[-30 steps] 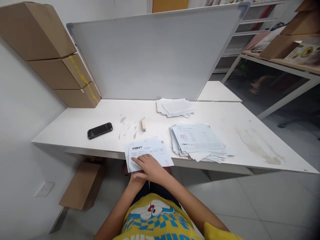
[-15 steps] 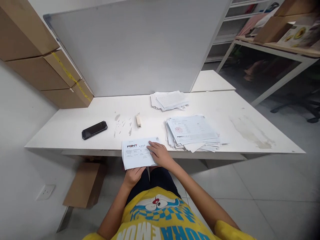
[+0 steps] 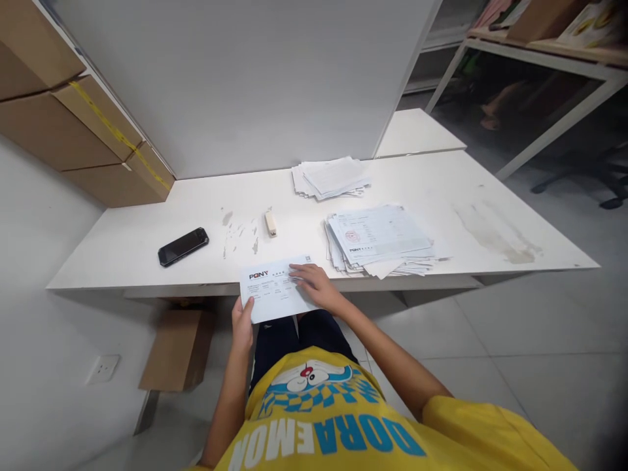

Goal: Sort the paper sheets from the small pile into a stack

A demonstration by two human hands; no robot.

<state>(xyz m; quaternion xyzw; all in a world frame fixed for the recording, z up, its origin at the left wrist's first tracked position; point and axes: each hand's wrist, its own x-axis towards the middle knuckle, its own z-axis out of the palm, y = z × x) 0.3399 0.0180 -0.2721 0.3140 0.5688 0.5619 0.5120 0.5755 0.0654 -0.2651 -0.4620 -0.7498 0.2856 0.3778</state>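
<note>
Printed sheets (image 3: 275, 301) headed "PONY" reach over the table's front edge above my lap. My left hand (image 3: 242, 322) pinches their lower left corner, thumb on top and fingers underneath. On the right part of the top sheet lies my right hand (image 3: 316, 286), its fingers stretched out and slightly apart. Just beyond the sheets is a small cream stapler (image 3: 271, 224). To the right of my right hand, a loose stack of papers (image 3: 383, 232) bears a red round stamp on its top sheet. How many sheets I hold cannot be made out.
Another paper pile (image 3: 333, 176) lies farther back, by the whiteboard (image 3: 255, 85). A black phone (image 3: 183, 246) rests on the white table (image 3: 122, 242) at left. Cardboard boxes (image 3: 93, 131) stand at the back left; another box (image 3: 174, 350) is under the table.
My left hand has shifted from the sheets' bottom edge to their lower left corner, its thumb now on top. My right hand stays on the sheets. The view has tilted down.
</note>
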